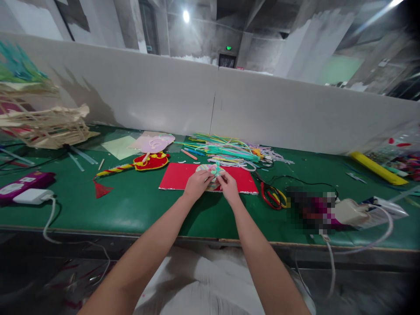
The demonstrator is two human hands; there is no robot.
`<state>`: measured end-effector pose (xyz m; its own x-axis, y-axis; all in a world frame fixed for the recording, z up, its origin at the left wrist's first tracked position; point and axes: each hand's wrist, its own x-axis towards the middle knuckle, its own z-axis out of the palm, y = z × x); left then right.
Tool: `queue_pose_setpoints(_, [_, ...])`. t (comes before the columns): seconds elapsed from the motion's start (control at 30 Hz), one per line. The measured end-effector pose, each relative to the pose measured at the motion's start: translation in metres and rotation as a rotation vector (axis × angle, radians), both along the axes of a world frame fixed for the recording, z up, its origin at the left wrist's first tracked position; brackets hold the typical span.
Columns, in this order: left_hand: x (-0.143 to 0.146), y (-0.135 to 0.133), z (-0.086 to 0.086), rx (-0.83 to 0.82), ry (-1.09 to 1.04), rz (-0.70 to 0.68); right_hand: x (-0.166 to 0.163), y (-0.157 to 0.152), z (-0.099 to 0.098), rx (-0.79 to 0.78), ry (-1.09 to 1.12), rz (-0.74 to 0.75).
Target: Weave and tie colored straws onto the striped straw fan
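Both my hands meet over a small round striped disc [207, 169] that lies above a red sheet [177, 176] on the green table [138, 205]. My left hand [197, 183] grips the disc's left edge with curled fingers. My right hand [227, 185] pinches a teal twisted piece [217, 169] on top of the disc. The disc's lower half is hidden behind my fingers.
A pile of coloured sticks [226, 151] lies behind the red sheet. A red and gold ornament with a tassel [149, 162] lies to the left, a glue gun with cable [352, 212] to the right, a white charger [33, 196] far left. A white partition [210, 100] backs the table.
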<state>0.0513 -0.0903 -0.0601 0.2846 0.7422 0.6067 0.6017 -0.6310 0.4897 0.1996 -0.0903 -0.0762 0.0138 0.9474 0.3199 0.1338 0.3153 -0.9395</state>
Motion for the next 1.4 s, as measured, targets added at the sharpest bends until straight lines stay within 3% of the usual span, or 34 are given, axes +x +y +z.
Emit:
queue_pose_setpoints(0.3, [-0.004,0.004,0.001,-0.15,0.019,-0.185,0.003,-0.002,0.005,-0.128,0.122,-0.06])
queue_pose_setpoints(0.63, [-0.008,-0.003,0.011,-0.055,0.098,-0.123,0.005,0.003,0.001,-0.019,0.062,-0.007])
queue_pose_setpoints(1.03, [-0.008,-0.001,0.011,0.196,0.152,-0.199,0.007,0.004,-0.002,-0.029,-0.011,-0.06])
queue_pose_setpoints(1.2, [-0.008,0.002,0.009,0.185,0.231,-0.303,0.007,0.002,-0.002,-0.006,-0.087,-0.106])
queue_pose_setpoints(1.4, [-0.007,0.003,0.005,0.125,0.259,-0.278,0.005,-0.002,0.0,0.045,-0.19,-0.125])
